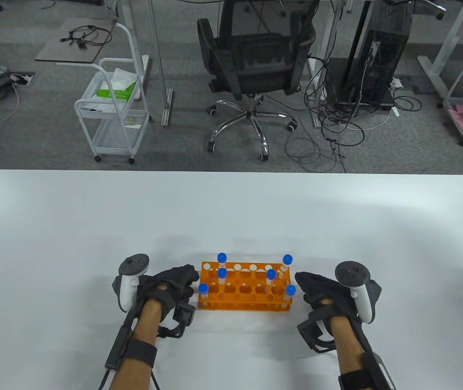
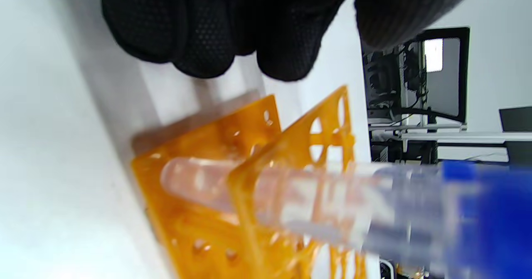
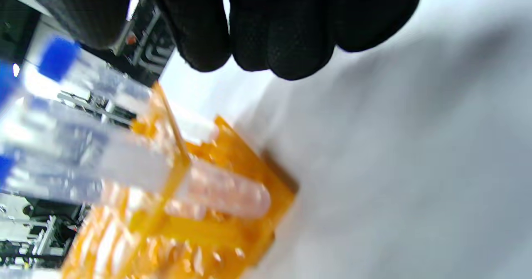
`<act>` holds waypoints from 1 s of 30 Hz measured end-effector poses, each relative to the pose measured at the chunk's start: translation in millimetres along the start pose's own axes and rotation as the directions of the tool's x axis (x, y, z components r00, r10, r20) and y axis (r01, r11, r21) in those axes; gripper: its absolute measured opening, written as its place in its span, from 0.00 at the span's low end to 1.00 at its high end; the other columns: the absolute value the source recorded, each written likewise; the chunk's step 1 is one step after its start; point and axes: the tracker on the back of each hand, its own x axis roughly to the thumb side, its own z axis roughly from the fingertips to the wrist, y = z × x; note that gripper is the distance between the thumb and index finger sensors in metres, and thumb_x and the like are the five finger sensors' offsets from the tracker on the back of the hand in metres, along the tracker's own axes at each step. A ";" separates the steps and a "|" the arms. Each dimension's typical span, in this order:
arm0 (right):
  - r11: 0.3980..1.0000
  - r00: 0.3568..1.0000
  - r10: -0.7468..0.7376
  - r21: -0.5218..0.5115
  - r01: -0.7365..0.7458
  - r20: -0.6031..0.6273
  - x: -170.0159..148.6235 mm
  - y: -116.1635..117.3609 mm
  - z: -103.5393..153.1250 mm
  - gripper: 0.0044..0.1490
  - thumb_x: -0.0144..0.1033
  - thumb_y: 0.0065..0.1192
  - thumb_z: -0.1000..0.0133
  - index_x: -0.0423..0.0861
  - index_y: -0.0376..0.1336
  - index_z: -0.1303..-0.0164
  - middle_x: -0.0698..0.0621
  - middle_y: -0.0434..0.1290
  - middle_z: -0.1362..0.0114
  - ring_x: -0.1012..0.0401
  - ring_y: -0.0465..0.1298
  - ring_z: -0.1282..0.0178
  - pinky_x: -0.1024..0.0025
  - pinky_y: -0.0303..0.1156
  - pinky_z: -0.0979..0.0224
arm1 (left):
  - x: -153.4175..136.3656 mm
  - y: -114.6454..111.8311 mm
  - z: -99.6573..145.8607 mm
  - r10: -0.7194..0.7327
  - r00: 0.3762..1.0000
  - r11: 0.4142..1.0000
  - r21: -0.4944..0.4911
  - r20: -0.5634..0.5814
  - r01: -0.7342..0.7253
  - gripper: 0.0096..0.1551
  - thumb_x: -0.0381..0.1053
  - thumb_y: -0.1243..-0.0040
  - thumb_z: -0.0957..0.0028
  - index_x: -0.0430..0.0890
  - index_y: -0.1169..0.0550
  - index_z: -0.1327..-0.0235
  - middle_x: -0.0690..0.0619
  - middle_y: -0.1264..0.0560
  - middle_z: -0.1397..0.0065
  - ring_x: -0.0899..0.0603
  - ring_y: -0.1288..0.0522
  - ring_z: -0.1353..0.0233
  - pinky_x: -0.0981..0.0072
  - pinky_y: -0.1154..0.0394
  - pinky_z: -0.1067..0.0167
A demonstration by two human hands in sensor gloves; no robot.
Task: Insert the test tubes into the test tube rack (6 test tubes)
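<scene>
White table [image 1: 231,219], office chair [image 1: 255,61] behind it. Orange rack [image 1: 244,291] sits between your fingertips with six blue-capped tubes [image 1: 222,266] upright in it. Your left hand [image 1: 166,290] and right hand [image 1: 322,292] flank its ends, fingers loosely curled, holding nothing; contact with the rack unclear.

Both hands wear black textured gloves, the left hand [image 1: 166,290] and right hand [image 1: 324,292] each carrying a white tracker with a dark grey round top strapped on its back, a black boxy camera module at each wrist, and black forearm bands with thin black cables.
</scene>
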 end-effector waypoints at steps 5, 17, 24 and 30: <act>0.994 0.989 -0.063 -0.084 0.075 0.133 16.1 -19.9 19.7 0.54 0.75 0.53 0.53 0.52 0.54 0.22 0.46 0.64 0.21 0.47 0.71 0.28 0.44 0.68 0.31 | 20.0 12.6 21.6 -0.046 0.993 0.995 0.096 0.112 0.035 0.42 0.65 0.44 0.52 0.45 0.35 0.27 0.36 0.45 0.20 0.32 0.36 0.27 0.42 0.32 0.35; 0.998 0.931 -0.055 0.025 0.050 0.360 47.7 -12.5 52.1 0.68 0.87 0.41 0.59 0.57 0.32 0.18 0.49 0.38 0.11 0.41 0.40 0.12 0.30 0.45 0.23 | 89.7 -24.2 121.2 -0.524 0.713 0.851 0.328 0.467 0.411 0.53 0.71 0.45 0.53 0.61 0.60 0.27 0.47 0.68 0.17 0.36 0.65 0.18 0.34 0.59 0.26; 0.993 0.889 -0.047 0.120 -0.010 0.456 60.3 7.1 69.3 0.66 0.88 0.38 0.59 0.61 0.27 0.20 0.52 0.31 0.11 0.41 0.29 0.13 0.25 0.38 0.26 | 75.9 -65.7 140.5 -0.621 0.625 0.772 0.235 0.473 0.590 0.55 0.72 0.47 0.52 0.66 0.71 0.35 0.51 0.77 0.21 0.38 0.75 0.20 0.31 0.69 0.28; 0.987 0.856 0.084 0.076 -0.142 0.511 65.4 22.2 79.1 0.65 0.87 0.38 0.58 0.62 0.26 0.21 0.52 0.29 0.11 0.40 0.25 0.15 0.24 0.35 0.29 | 70.6 -80.9 126.7 -0.659 0.592 0.731 0.208 0.463 0.650 0.54 0.71 0.46 0.52 0.69 0.68 0.35 0.53 0.78 0.22 0.40 0.79 0.22 0.32 0.75 0.31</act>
